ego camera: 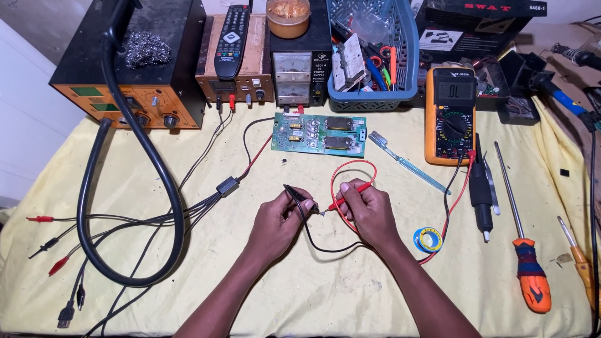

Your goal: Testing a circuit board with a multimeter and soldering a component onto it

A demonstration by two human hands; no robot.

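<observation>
Nearest to us, both forearms reach onto the yellow cloth (350, 294). Our left hand (278, 222) is closed around the black probe (299, 195), and our right hand (369, 209) is closed around the red probe (352, 189). The two tips meet between the hands, just above the cloth; whether a small part sits between them is too small to tell.

To the right lie a roll of blue and yellow tape (428, 240), an orange-handled screwdriver (524, 250) and a black soldering tool (481, 194). To the left, a thick black hose (134, 188) loops beside clip leads.

Farther out, the green circuit board (319, 134) lies well apart from the probe tips, with red and black leads running to its far edge. The orange multimeter (450, 116) is on, its display lit.

At the back stand an orange rework station (125, 69), a power supply (299, 69) and a blue basket (400, 44).

Judgement: meter and leads are ready, the probes touch tip to tip, the board remains unprobed.
</observation>
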